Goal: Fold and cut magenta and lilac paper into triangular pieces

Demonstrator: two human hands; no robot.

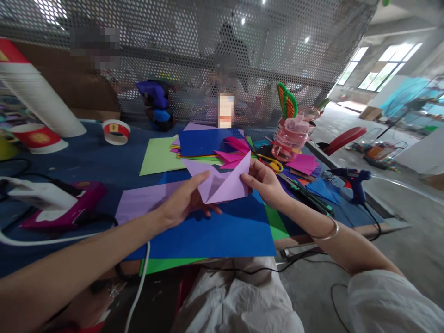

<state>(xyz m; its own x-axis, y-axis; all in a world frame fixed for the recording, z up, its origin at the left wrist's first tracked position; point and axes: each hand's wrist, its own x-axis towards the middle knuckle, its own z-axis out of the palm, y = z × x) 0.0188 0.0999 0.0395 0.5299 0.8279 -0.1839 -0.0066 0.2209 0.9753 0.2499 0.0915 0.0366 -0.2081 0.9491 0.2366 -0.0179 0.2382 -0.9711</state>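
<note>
Far left on the blue-covered desk: a white paper tube lying tilted, red-and-white paper cups, and a magenta-and-white glue gun with its white cord trailing toward the near edge. Left hand curled around the lower left corner of a folded lilac paper, thumb on top, fingers tucked beneath. Paper held up off the desk, between both hands, above a large blue sheet overlapping a flat lilac sheet and green ones. Just behind, a fanned stack of coloured sheets topped by a folded pink piece. Right hand pinching the paper's right edge, thumb and fingertips closed on it, a bangle on the wrist. Farther right: clear pink plastic containers, yellow-handled scissors, and a blue glue gun standing near the desk's edge.
</note>
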